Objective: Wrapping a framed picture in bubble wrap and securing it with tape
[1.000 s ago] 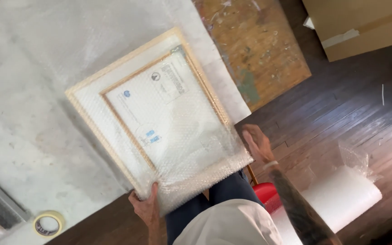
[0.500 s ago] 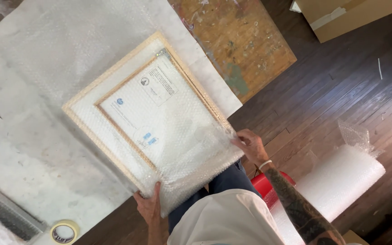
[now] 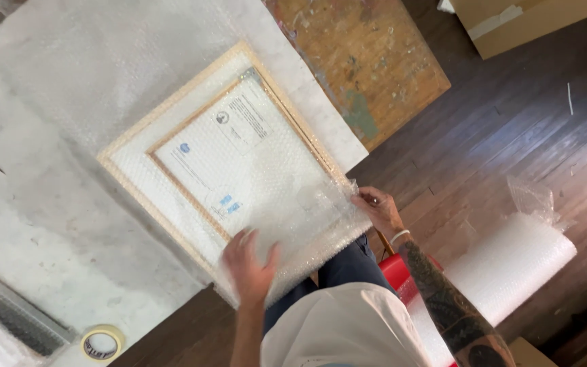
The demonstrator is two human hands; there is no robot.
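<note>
A framed picture (image 3: 219, 153) with a pale wooden frame lies face down on a sheet of bubble wrap (image 3: 90, 102) spread over the table. A flap of bubble wrap (image 3: 307, 217) is folded over the frame's near corner. My left hand (image 3: 249, 261) lies flat on this flap with fingers spread. My right hand (image 3: 375, 207) pinches the flap's edge at the right corner of the frame.
A roll of tape (image 3: 101, 343) sits at the table's near left edge. A paint-stained wooden board (image 3: 368, 61) shows beyond the sheet. On the dark wood floor lie a roll of bubble wrap (image 3: 504, 272) and a cardboard box (image 3: 524, 20). A red seat (image 3: 399, 272) is under me.
My left hand moved from the frame's near edge up onto the folded flap. My right hand came in from the floor side and took hold of the flap's corner.
</note>
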